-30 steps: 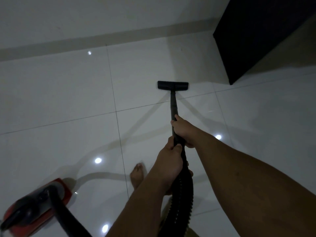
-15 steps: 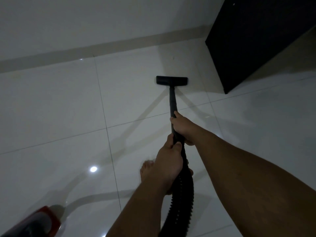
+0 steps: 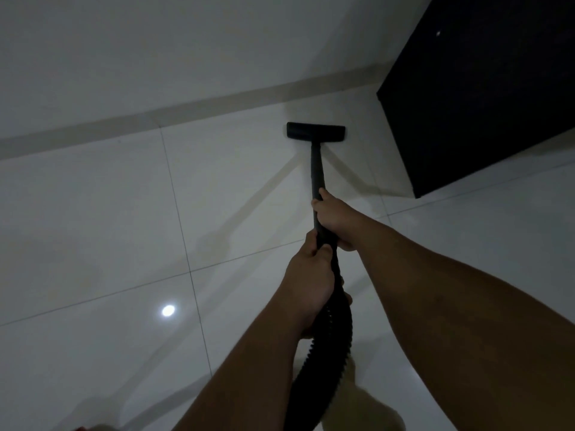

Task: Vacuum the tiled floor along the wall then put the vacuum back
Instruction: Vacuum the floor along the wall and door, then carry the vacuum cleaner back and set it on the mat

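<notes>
A black vacuum wand (image 3: 317, 169) runs from my hands down to a flat black floor head (image 3: 315, 131) resting on the glossy white tiled floor (image 3: 93, 228), a short way from the beige skirting (image 3: 217, 102) at the foot of the wall. My right hand (image 3: 334, 217) grips the wand higher up. Just behind it, my left hand (image 3: 311, 275) holds the joint where the ribbed black hose (image 3: 329, 349) begins. The hose curves down past my arms and out of the frame. The red vacuum body shows only as a sliver (image 3: 81, 428) at the bottom edge.
A tall black cabinet (image 3: 473, 98) stands on the floor to the right of the floor head, its near corner close to the wand. The white wall (image 3: 186, 42) fills the top. Ceiling light reflects off a tile (image 3: 168, 310) to the left.
The floor head has slid forward toward the wall and skirting. The view has moved with it, so the red vacuum body and my foot have dropped out at the bottom.
</notes>
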